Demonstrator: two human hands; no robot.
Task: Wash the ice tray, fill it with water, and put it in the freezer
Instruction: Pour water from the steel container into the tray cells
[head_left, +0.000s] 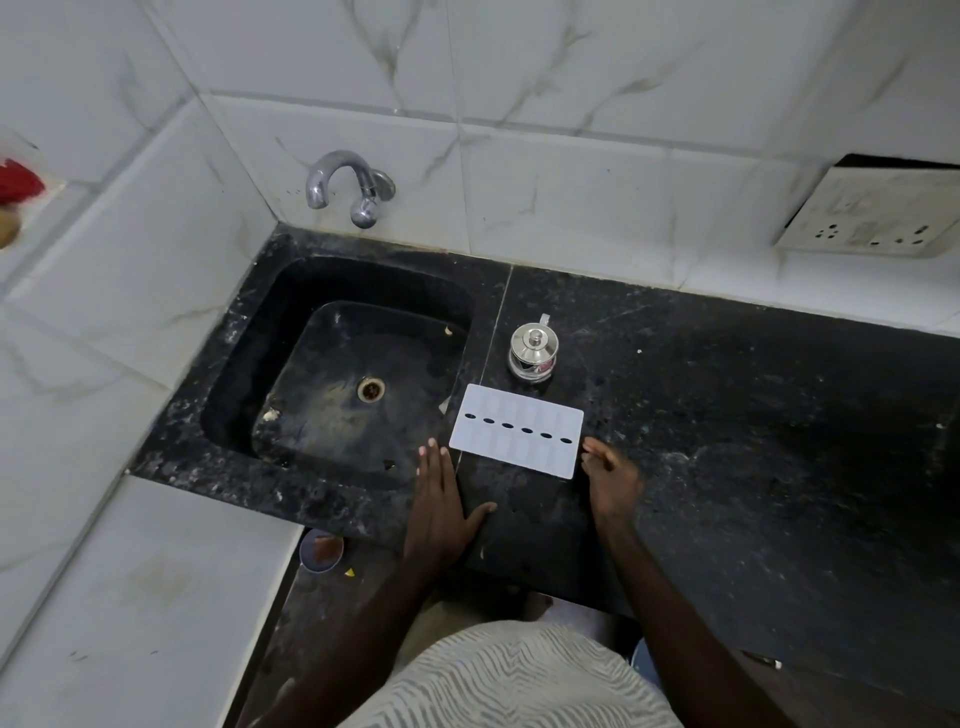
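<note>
A white rectangular ice tray (517, 431) with a row of dark oval holes along its middle lies flat on the black counter, just right of the sink. My left hand (439, 501) lies flat on the counter at the tray's lower left, fingers straight, fingertips close to the tray's edge. My right hand (610, 478) hovers by the tray's lower right corner with fingers loosely curled, holding nothing. The black stone sink (249, 364) is to the left with a drain in its floor. A chrome tap (343, 184) juts from the tiled wall above the sink.
A small steel lidded pot (532, 351) stands just behind the tray. A wall socket plate (872, 213) is at the upper right. The black counter (753, 415) stretches to the right. White tiled walls close in at the left and back.
</note>
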